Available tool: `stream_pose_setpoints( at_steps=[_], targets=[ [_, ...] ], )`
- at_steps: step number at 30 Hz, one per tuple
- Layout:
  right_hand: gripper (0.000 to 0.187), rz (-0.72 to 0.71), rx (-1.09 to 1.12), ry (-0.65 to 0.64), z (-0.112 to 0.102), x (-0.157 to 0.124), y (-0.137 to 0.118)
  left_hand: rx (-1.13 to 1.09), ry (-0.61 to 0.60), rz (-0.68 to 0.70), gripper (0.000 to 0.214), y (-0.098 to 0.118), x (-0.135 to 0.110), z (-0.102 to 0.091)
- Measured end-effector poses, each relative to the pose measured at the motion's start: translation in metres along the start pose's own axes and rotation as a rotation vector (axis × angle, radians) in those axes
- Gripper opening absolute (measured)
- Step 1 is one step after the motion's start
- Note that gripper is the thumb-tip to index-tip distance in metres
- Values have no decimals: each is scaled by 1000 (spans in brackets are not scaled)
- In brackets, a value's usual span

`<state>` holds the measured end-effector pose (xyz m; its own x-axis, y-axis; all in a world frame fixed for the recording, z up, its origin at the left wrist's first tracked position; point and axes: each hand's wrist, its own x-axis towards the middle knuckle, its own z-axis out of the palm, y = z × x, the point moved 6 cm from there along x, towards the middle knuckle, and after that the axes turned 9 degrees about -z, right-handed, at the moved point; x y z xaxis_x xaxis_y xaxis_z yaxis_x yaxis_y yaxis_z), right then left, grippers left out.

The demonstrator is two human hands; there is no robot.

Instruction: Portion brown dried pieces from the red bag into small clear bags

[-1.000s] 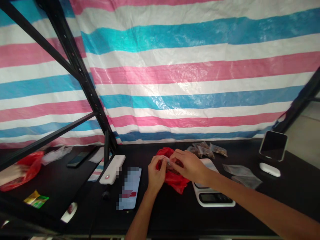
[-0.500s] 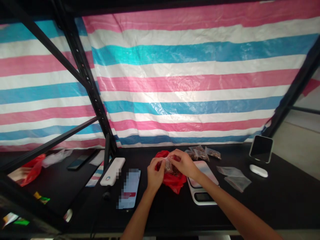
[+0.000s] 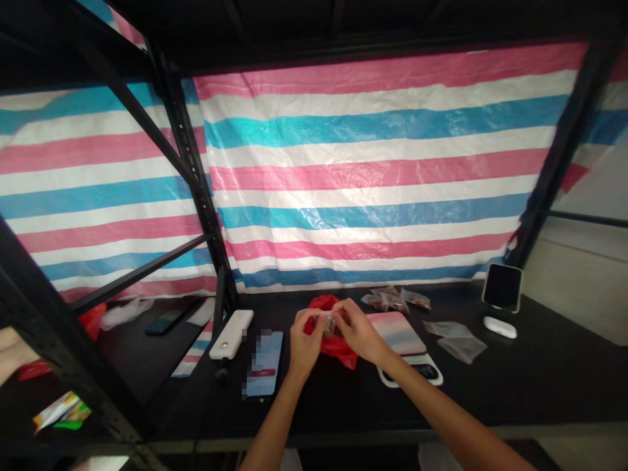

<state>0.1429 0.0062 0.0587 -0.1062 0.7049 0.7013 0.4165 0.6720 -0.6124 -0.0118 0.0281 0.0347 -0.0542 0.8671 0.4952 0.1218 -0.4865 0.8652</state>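
Observation:
A small clear plastic bag [image 3: 329, 325] with brownish contents is pinched between my two hands. My left hand [image 3: 305, 337] grips its left edge with thumb and fingers, and my right hand [image 3: 360, 332] grips the right edge near the top. Below and behind it, a crumpled red plastic bag [image 3: 341, 353] lies on the black table; its inside is mostly covered by my hands. Just right of my right hand sits a white kitchen scale [image 3: 400, 333], partly behind my forearm. Several filled clear bags [image 3: 388, 299] lie behind the scale.
Flat clear bags [image 3: 458, 341] lie right of the scale. Farther right are a white case [image 3: 500, 327] and a dark-screened device [image 3: 502, 288]. A phone [image 3: 265, 366] and white power bank [image 3: 232, 333] lie left. Another person's arm [image 3: 10, 353] shows beyond a black rack post [image 3: 191, 170].
The view has shifted, with more of the shelf above in sight. My hands keep hold of the clear bag, the fingers slightly moved. At far left, another person's arm has come farther into view.

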Motion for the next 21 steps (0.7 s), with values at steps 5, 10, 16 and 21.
stream_pose_setpoints(
  at_steps=[5,10,16,21],
  targets=[
    [19,6,18,-35,4,-11,-20,-26,-84,-16,19,5,-5,-6],
    [13,-23,-55,-36,-12,-8,-30,-45,-192,46,20,24,-5,-4],
    [14,-20,-80,-66,-37,-12,-29,12,-276,139,21,38,-6,16],
    [21,26,-96,71,-65,-12,-13,128,-281,183,24,55,-12,43]
  ],
)
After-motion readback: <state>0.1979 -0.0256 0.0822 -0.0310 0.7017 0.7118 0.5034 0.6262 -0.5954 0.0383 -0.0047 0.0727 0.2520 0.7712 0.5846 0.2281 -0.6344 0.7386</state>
